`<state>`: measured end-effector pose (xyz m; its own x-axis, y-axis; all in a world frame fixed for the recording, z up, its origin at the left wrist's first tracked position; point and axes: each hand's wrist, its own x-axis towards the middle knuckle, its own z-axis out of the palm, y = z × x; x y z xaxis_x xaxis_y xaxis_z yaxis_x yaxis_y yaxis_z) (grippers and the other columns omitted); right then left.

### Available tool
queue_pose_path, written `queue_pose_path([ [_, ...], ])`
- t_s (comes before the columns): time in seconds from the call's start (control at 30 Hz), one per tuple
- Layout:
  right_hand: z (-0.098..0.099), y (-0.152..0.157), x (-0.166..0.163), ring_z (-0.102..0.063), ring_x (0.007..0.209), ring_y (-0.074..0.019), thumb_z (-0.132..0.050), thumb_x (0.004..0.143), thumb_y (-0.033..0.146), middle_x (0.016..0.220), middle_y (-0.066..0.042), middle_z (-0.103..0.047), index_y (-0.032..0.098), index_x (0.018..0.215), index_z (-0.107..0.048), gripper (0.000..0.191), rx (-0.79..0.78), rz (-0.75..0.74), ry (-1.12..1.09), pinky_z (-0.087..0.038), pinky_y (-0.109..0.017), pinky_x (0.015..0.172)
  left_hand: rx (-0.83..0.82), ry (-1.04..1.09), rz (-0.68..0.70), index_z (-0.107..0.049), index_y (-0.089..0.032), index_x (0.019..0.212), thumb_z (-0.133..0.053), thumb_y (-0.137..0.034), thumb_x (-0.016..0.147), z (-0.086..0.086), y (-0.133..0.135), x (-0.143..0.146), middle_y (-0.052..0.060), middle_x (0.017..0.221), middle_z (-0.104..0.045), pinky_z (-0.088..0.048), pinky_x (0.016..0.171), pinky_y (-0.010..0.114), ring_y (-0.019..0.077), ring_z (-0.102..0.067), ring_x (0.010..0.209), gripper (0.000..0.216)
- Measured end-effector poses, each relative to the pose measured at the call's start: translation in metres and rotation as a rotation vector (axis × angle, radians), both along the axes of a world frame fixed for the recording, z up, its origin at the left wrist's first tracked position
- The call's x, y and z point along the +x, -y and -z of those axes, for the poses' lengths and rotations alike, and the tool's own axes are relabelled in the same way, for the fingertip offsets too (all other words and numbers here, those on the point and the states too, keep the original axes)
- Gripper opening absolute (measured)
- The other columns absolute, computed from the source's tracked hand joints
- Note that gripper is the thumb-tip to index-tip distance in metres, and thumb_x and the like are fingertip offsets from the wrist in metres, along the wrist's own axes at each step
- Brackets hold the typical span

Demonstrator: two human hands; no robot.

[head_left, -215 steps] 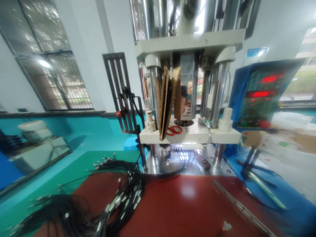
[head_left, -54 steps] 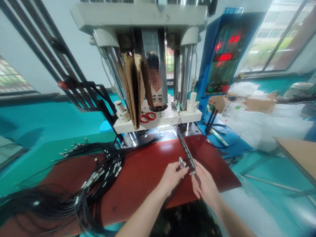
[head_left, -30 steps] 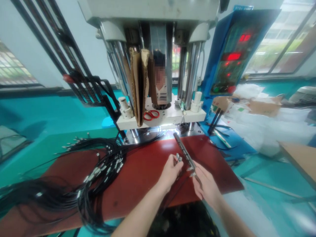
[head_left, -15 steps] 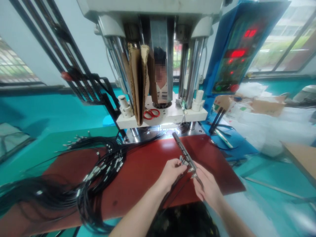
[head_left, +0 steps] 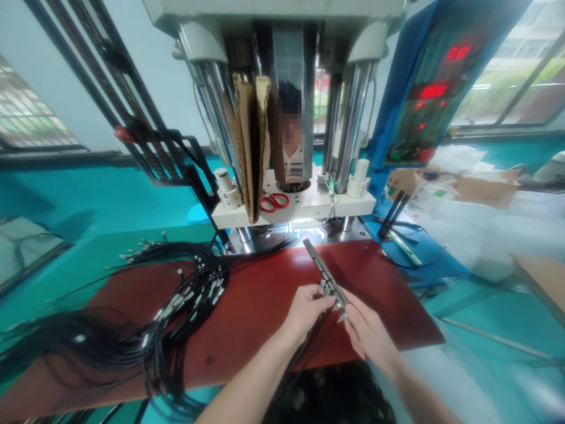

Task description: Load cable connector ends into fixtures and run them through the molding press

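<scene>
My right hand point(head_left: 368, 327) is closed round the lower end of a long dark metal bar with slots point(head_left: 318, 262), which slants up and left over the red-brown board. Pinched in my left hand point(head_left: 306, 309) are black cables with small metal connectors point(head_left: 325, 287), held against the bar's left side. More connector ends stick out between the two hands near the bar's lower part. The cables run down from my left hand toward my lap. My fingers hide how the connectors sit against the bar.
A press point(head_left: 295, 212) stands behind the red-brown board point(head_left: 256, 294), with folded cardboard point(head_left: 251, 147) and red-handled scissors point(head_left: 274, 202) on it. A bundle of black cables point(head_left: 189, 294) lies on the left. A blue control box point(head_left: 424, 106) and tools point(head_left: 404, 244) are at right.
The bar has turned slightly, its far end tilting further left. Both hands keep their hold in nearly the same place. The whole view has shifted slightly.
</scene>
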<state>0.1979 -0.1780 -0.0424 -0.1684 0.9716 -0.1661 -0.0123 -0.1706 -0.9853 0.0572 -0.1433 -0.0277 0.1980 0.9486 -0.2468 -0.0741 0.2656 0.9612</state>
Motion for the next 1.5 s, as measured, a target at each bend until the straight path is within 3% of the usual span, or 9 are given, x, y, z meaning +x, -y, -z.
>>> queue_pose_path([
  [0.17, -0.004, 0.001, 0.002, -0.021, 0.027, -0.0037, -0.044, 0.083, 0.047, 0.037, 0.011, -0.034, 0.013, 0.130, -0.036, 0.059, -0.036, 0.025, -0.108, -0.026, -0.016, 0.026, 0.140, -0.031, -0.145, -0.049, -0.016, 0.061, -0.062, -0.032, 0.065, 0.002, -0.001, -0.003, -0.006, 0.053, -0.044, -0.028, 0.045, 0.019, 0.0055, -0.036, 0.046, 0.021],
  [0.27, -0.004, 0.002, 0.005, -0.021, 0.027, -0.0036, -0.045, 0.084, 0.045, 0.037, 0.011, -0.033, 0.013, 0.129, -0.036, 0.057, -0.044, 0.040, -0.162, -0.026, -0.016, 0.026, 0.101, 0.056, -0.266, -0.041, -0.019, 0.065, -0.062, -0.030, 0.065, 0.004, -0.005, -0.006, -0.009, 0.050, -0.038, -0.026, 0.040, 0.019, 0.0043, -0.031, 0.039, 0.024],
  [0.37, 0.000, 0.002, 0.006, -0.022, 0.027, -0.0035, -0.044, 0.085, 0.043, 0.038, 0.011, -0.034, 0.013, 0.129, -0.037, 0.054, -0.042, 0.043, -0.197, -0.026, -0.015, 0.026, 0.049, 0.110, -0.230, -0.041, -0.019, 0.064, -0.063, -0.031, 0.065, 0.003, -0.006, -0.008, -0.010, 0.044, -0.036, -0.023, 0.038, 0.019, 0.0043, -0.028, 0.036, 0.025],
  [0.57, 0.008, -0.001, 0.009, -0.021, 0.026, -0.0035, -0.046, 0.085, 0.042, 0.037, 0.012, -0.034, 0.010, 0.132, -0.029, 0.060, -0.067, 0.001, -0.269, -0.027, -0.016, 0.025, -0.106, 0.133, -0.020, -0.049, -0.015, 0.056, -0.067, -0.033, 0.060, -0.006, -0.004, -0.004, -0.006, 0.042, -0.041, -0.019, 0.038, 0.019, 0.0036, -0.030, 0.036, 0.026],
  [0.7, 0.008, -0.002, 0.012, -0.022, 0.026, -0.0037, -0.045, 0.085, 0.041, 0.036, 0.012, -0.035, 0.009, 0.133, -0.028, 0.060, -0.064, -0.027, -0.257, -0.027, -0.016, 0.025, -0.133, 0.165, 0.011, -0.047, -0.015, 0.052, -0.066, -0.032, 0.060, -0.007, -0.006, -0.002, -0.008, 0.038, -0.036, -0.015, 0.037, 0.020, 0.0035, -0.025, 0.034, 0.026],
  [0.9, 0.006, -0.004, 0.012, -0.023, 0.025, -0.0043, -0.043, 0.084, 0.045, 0.035, 0.012, -0.034, 0.010, 0.134, -0.028, 0.063, -0.062, -0.055, -0.161, -0.027, -0.017, 0.025, -0.140, 0.176, -0.018, -0.046, -0.015, 0.051, -0.068, -0.033, 0.058, -0.006, -0.007, -0.002, -0.007, 0.037, -0.037, -0.014, 0.037, 0.020, 0.0033, -0.025, 0.034, 0.029],
  [1.07, 0.003, -0.001, 0.003, -0.024, 0.026, -0.0036, -0.046, 0.081, 0.049, 0.035, 0.011, -0.033, 0.012, 0.129, -0.038, 0.061, 0.012, -0.019, 0.009, -0.021, -0.014, 0.025, -0.046, 0.134, -0.109, -0.044, -0.015, 0.052, -0.070, -0.032, 0.058, -0.006, -0.003, -0.003, -0.008, 0.039, -0.037, -0.017, 0.039, 0.019, 0.0024, -0.026, 0.036, 0.031],
  [1.3, 0.002, -0.001, 0.006, -0.023, 0.025, -0.0037, -0.044, 0.084, 0.046, 0.034, 0.011, -0.035, 0.009, 0.131, -0.033, 0.061, -0.048, -0.033, -0.087, -0.024, -0.016, 0.026, 0.012, 0.169, -0.189, -0.042, -0.019, 0.068, -0.062, -0.031, 0.066, -0.001, -0.005, -0.010, -0.009, 0.049, -0.040, -0.021, 0.038, 0.017, 0.0041, -0.031, 0.039, 0.024],
  [1.5, 0.005, -0.001, 0.008, -0.022, 0.025, -0.0038, -0.046, 0.083, 0.044, 0.034, 0.011, -0.034, 0.008, 0.130, -0.033, 0.061, -0.069, 0.009, -0.135, -0.026, -0.016, 0.025, -0.021, 0.114, -0.162, -0.040, -0.018, 0.059, -0.061, -0.032, 0.065, 0.000, -0.009, -0.017, -0.008, 0.043, -0.039, -0.023, 0.037, 0.018, 0.0045, -0.031, 0.036, 0.026],
])
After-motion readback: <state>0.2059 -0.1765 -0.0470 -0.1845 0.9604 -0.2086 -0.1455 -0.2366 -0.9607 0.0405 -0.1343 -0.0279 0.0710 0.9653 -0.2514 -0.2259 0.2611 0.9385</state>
